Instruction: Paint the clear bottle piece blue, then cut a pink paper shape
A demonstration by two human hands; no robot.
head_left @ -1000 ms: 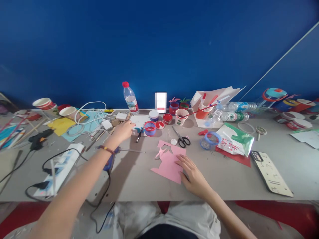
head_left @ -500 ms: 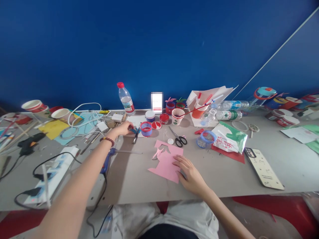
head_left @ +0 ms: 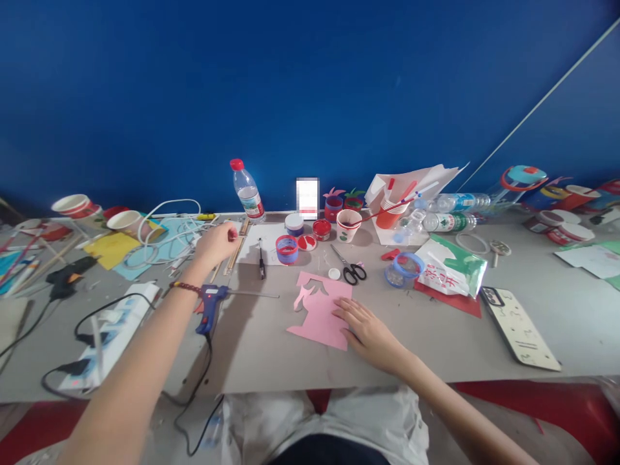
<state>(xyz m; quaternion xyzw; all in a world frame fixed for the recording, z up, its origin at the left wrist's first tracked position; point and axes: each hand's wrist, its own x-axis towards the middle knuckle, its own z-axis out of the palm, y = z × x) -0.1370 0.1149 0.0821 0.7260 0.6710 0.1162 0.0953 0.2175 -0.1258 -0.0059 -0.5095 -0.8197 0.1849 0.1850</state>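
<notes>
My left hand (head_left: 217,245) is closed, raised over the back left of the table beside some wooden strips (head_left: 236,253). What its fingers hold, if anything, is hidden. Below its wrist lies a blue hot glue gun (head_left: 209,309) with a long thin nozzle. My right hand (head_left: 371,330) lies flat, fingers spread, on the right edge of a sheet of pink paper (head_left: 320,323) with shapes cut out of its upper left. Black-handled scissors (head_left: 354,274) rest open behind the paper. A slim black tool (head_left: 262,266) lies partly on a white sheet (head_left: 249,252).
Along the back stand a water bottle (head_left: 249,197), a blue and red tub (head_left: 287,252), and a paper cup (head_left: 347,227). A power strip (head_left: 116,336) with cords lies left. On the right are a phone (head_left: 522,332), a plastic packet (head_left: 448,268) and blue tape rolls (head_left: 405,268).
My left hand has moved left, away from the slim black tool, and a blue piece near its fingers no longer shows. My right hand stays on the pink paper.
</notes>
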